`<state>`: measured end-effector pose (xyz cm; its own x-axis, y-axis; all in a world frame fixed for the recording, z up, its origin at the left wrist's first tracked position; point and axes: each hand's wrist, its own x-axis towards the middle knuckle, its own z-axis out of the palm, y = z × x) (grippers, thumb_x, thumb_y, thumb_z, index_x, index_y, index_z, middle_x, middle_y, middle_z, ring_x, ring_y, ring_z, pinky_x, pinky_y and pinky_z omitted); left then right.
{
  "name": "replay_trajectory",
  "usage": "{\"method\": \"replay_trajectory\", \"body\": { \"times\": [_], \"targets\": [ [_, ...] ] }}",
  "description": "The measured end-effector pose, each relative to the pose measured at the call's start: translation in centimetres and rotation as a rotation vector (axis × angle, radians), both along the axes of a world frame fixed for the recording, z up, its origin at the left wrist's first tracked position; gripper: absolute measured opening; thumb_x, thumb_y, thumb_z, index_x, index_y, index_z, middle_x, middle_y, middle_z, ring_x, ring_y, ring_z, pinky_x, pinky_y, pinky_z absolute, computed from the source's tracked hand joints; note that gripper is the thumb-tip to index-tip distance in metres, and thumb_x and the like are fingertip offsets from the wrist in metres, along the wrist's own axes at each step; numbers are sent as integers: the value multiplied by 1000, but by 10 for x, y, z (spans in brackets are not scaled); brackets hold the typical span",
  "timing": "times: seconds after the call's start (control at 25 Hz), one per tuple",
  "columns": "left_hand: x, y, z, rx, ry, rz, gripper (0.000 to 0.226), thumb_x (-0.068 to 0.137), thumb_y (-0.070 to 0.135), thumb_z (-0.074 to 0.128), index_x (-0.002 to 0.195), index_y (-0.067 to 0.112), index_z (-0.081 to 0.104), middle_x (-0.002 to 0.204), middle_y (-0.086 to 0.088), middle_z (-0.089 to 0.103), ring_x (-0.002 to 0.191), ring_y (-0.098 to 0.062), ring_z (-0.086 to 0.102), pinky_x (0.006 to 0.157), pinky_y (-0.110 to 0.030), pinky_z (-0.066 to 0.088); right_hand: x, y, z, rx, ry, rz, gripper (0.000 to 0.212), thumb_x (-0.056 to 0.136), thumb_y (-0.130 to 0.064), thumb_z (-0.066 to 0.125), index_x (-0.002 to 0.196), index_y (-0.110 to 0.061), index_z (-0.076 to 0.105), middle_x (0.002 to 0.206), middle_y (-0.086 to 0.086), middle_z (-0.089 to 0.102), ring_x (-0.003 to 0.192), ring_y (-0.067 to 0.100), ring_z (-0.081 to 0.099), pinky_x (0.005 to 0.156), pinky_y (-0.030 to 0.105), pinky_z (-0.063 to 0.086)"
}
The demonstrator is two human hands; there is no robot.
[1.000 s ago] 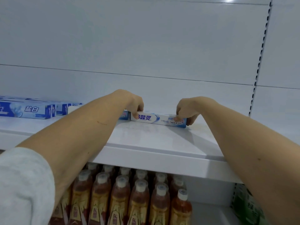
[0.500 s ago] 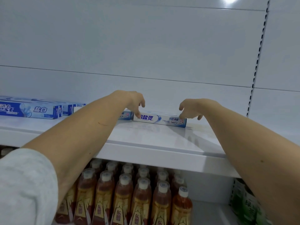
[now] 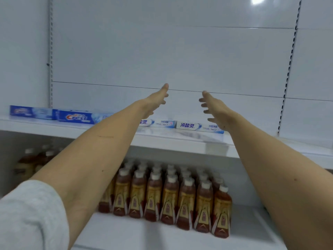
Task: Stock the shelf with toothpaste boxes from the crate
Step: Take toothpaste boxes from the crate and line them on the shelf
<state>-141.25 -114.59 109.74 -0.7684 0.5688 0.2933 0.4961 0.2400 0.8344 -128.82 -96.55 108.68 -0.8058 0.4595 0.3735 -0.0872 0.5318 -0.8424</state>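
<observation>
- Nearest to the camera, at 6 o'clock, rows of brown drink bottles (image 3: 167, 197) stand on the lower shelf; they have no part in the task.
- Above them, the white shelf (image 3: 180, 144) carries a row of toothpaste boxes. At 9 o'clock lie two blue boxes (image 3: 54, 114), and near the centre two white boxes lie end to end.
- The right white box (image 3: 196, 126) is the one both hands were touching a second ago. It now lies flat on the shelf, free, just beside the left white box (image 3: 158, 123).
- The left hand (image 3: 155, 101) and the right hand (image 3: 214, 109) have lifted off the box and hang above it, fingers spread. Each grip is released and holds nothing.
- This change means, in my judgement, that the placing of this box is finished (the row looks straight).
- To the right of the box, toward 3 o'clock, the shelf is bare, so more boxes could go there. The crate is not in view.
</observation>
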Motion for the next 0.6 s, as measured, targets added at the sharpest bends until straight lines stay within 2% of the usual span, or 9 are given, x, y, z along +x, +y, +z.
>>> {"method": "replay_trajectory", "body": {
  "times": [0.12, 0.28, 0.48, 0.6],
  "targets": [
    [10, -53, -6, 32, 3, 17, 76, 93, 73, 13, 150, 28, 35, 154, -3, 37, 148, -25, 20, 120, -49, 14, 15, -50, -13, -180, 128, 77, 59, 99, -57, 29, 138, -18, 50, 142, 4, 48, 127, 20, 46, 110, 41, 34],
    [22, -111, -18, 109, -19, 55, 74, 92, 74, 14, 147, 31, 41, 151, -2, 42, 147, -25, 23, 119, -51, 14, 28, -113, -28, -283, 249, 130, 55, 101, -52, 29, 137, -17, 53, 139, 3, 51, 126, 20, 49, 111, 41, 35],
    [60, -160, -44, 281, 30, 62, 67, 97, 66, 13, 145, 31, 43, 148, -1, 46, 144, -20, 30, 119, -51, 14, 40, -177, -56, -337, 307, 235, 48, 103, -45, 30, 130, -17, 59, 129, 2, 59, 118, 18, 55, 107, 41, 40],
    [90, -180, -90, 369, 78, 9, 60, 101, 58, 13, 142, 28, 47, 146, 1, 49, 140, -13, 35, 116, -45, 16, 42, -213, -110, -364, 295, 341, 47, 105, -43, 29, 130, -17, 58, 129, 1, 60, 116, 15, 57, 104, 39, 42]
  ]
}}
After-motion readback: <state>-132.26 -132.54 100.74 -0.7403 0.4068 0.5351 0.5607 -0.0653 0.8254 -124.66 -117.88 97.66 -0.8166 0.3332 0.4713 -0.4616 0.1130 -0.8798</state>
